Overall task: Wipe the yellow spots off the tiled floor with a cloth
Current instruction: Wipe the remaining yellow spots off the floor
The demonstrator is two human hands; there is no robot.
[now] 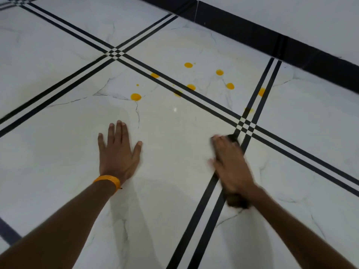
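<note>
It was an indoor room, seemingly in a home: a glossy white marble-look tiled floor (58,152) crossed by black double stripes (194,222), meeting a black skirting (252,33) under a pale wall (291,14).

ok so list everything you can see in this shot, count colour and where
yellow spots: about ten, yellow-orange, scattered on the floor ahead of both hands, a few on the black stripes
cloth: one, dark, under the right hand, on a black stripe near the crossing; blurred
tiled floor: one, white marbled tiles with black double stripes, fills most of the view
skirting: one, black, along the foot of the wall, top right
wall: one, pale, top right corner
wristband: one, orange, on the left wrist
left hand: one, flat on the floor, fingers spread
right hand: one, lying on the cloth, blurred
</note>
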